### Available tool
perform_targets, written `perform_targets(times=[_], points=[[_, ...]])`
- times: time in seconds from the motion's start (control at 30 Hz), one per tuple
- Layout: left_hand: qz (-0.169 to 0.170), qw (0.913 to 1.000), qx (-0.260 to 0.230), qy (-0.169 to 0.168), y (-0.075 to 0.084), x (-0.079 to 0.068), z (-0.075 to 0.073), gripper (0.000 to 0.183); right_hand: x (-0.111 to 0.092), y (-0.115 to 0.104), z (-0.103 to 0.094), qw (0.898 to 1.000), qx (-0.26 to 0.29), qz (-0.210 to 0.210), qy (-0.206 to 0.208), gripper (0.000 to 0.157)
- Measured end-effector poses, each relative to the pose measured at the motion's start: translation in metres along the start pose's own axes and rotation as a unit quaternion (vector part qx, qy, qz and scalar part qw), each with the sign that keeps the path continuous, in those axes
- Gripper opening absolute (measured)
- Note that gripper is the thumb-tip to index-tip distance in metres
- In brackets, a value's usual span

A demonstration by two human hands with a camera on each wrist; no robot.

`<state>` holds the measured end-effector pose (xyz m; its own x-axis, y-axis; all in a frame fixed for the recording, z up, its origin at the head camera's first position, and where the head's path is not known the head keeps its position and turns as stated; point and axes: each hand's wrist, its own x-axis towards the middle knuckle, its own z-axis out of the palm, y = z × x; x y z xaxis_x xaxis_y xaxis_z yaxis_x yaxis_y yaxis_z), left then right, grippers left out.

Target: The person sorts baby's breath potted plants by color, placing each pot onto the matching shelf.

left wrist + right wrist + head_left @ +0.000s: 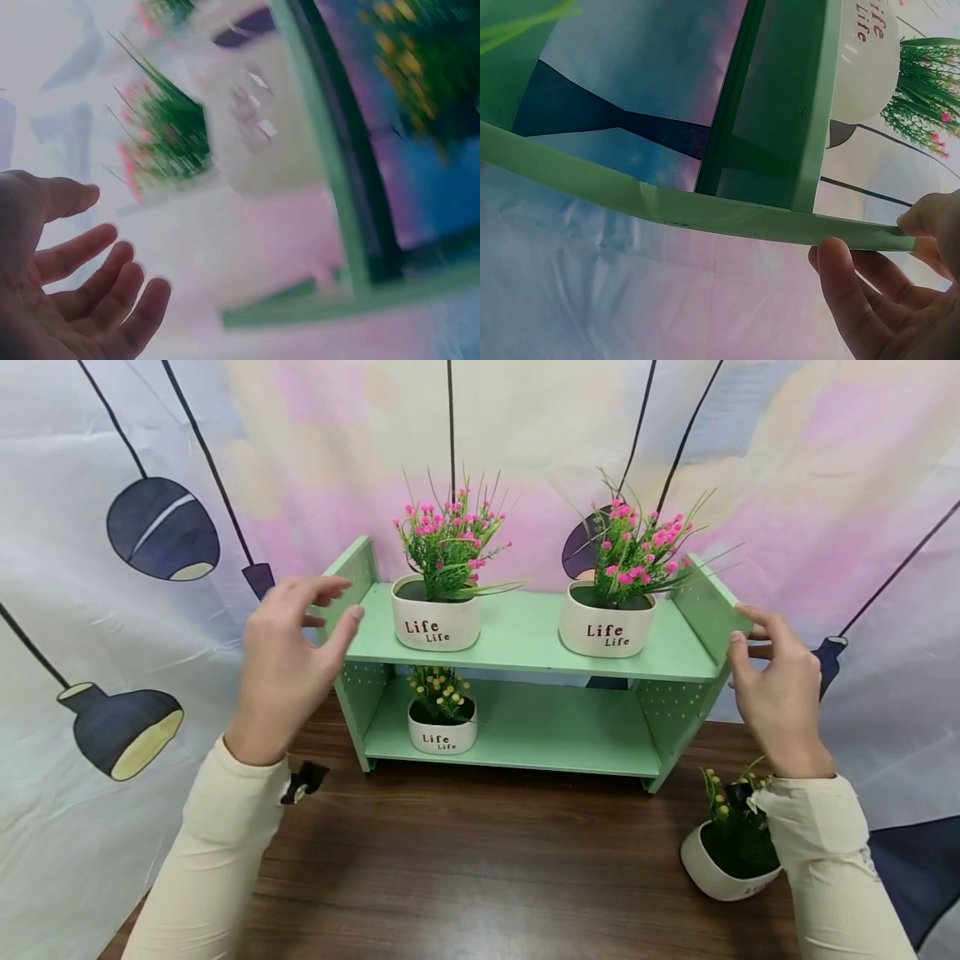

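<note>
A two-tier green shelf (525, 639) stands on the table. My right hand (780, 689) grips the upper end of its right side panel (780, 225), fingers on both faces in the right wrist view. Off the left side panel (352, 564), my left hand (288, 652) is held up with spread, loosely bent fingers and nothing in them; the left wrist view shows a gap to the shelf. On the upper tier are two white pots with pink flowers, one left (437, 622) and one right (607, 628). A yellow-flowered white pot (442, 737) occupies the lower tier's left part.
Another white pot with yellow flowers (720, 868) is on the table at the right, partly behind my right sleeve (817, 835). Brown wooden tabletop (480, 852) extends in front of the shelf. Behind hangs a pastel cloth backdrop (510, 410) printed with lamps.
</note>
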<state>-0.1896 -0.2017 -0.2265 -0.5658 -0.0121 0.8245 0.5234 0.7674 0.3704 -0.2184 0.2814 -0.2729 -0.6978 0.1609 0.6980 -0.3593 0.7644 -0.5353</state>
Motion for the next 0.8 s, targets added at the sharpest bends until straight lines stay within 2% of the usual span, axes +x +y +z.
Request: perform_targets(times=[0.17, 0.37, 0.6, 0.8], points=[[-0.04, 0.9987, 0.032, 0.004, -0.035, 0.007, 0.0, 0.037, 0.0, 0.002, 0.0, 1.0, 0.0, 0.001, 0.001, 0.042], [-0.019, 0.9995, 0.025, -0.01, -0.07, 0.008, 0.01, 0.038, 0.0, 0.001, 0.0, 1.0, -0.005, -0.007, 0.009, 0.041], [0.011, 0.9998, 0.018, 0.0, -0.088, 0.009, 0.017, 0.036, -0.003, 0.001, 0.004, 1.0, -0.006, -0.006, 0.004, 0.041], [0.036, 0.9978, 0.018, 0.052, -0.096, 0.007, 0.029, 0.033, -0.002, 0.002, 0.005, 0.999, -0.014, -0.018, 0.031, 0.04]])
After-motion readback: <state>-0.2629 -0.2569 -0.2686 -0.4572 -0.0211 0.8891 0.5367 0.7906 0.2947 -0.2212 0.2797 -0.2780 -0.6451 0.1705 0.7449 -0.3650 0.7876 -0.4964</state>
